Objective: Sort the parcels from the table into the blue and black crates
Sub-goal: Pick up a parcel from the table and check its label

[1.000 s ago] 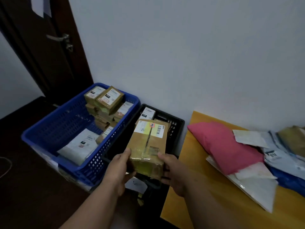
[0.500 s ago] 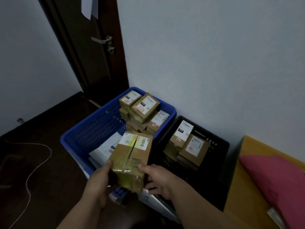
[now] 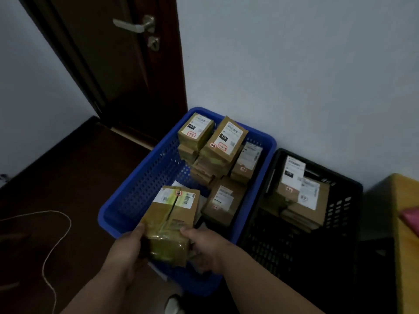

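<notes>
Fingers point(image 3: 139, 227) of both hands grip parcel point(image 3: 172, 214).

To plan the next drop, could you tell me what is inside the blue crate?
The blue crate holds stacked cardboard parcels at its far end. Whatever lies beneath the held parcel is mostly hidden.

Brown parcel point(image 3: 172, 220), perforated blue crate point(image 3: 145, 189), black crate point(image 3: 340, 223)

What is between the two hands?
In the head view, a brown cardboard parcel sits between the left hand and right hand, gripped from both sides above the blue crate.
</notes>
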Demonstrator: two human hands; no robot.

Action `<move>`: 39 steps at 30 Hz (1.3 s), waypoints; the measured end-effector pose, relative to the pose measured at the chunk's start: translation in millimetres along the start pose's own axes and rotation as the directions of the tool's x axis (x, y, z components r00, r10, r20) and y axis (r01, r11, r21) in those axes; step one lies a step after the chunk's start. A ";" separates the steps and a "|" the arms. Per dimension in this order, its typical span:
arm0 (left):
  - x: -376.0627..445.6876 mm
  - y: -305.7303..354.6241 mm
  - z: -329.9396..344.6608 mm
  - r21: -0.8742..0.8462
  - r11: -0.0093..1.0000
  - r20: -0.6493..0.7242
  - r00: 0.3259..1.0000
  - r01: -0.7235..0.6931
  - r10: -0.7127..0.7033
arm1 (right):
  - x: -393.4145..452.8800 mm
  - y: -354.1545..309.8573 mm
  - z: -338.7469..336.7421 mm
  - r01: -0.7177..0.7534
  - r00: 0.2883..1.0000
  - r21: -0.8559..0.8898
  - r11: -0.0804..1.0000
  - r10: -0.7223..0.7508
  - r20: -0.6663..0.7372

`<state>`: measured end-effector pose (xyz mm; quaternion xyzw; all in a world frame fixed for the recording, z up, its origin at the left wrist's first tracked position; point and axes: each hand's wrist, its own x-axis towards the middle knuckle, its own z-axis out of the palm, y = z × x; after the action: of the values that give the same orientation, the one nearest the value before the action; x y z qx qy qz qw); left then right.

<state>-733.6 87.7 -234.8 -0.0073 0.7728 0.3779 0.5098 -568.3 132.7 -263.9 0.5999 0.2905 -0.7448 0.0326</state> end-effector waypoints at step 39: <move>174.5 11.8 168.9 0.685 0.721 0.503 0.784 -0.103 -0.365 | 135.9 -27.7 -42.9 -0.085 0.731 -0.224 0.971 -0.092 -0.676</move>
<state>-689.9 261.3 -399.3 0.2431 0.6473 0.0104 0.7223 -579.6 216.8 -381.8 0.8219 0.3709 -0.4323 -0.0056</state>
